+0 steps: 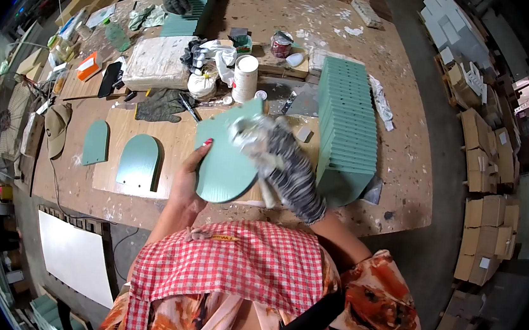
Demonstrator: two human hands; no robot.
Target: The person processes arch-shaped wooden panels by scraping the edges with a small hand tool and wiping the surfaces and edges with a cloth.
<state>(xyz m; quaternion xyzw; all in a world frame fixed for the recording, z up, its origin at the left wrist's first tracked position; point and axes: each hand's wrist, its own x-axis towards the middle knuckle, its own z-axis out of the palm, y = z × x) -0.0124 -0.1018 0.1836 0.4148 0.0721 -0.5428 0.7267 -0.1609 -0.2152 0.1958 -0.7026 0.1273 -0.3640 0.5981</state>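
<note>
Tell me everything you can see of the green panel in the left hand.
The green panel looks flat, with a painted-looking face and a rounded end toward the wearer. It is held over the table, the left hand gripping its left edge. The gloved right hand, with a blurred white thing, covers part of its right side. Its core material can't be told.

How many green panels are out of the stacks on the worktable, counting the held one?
3: the held panel in the left hand, an arched panel lying left of it, and a smaller panel farthest left. Others may be hidden.
</note>
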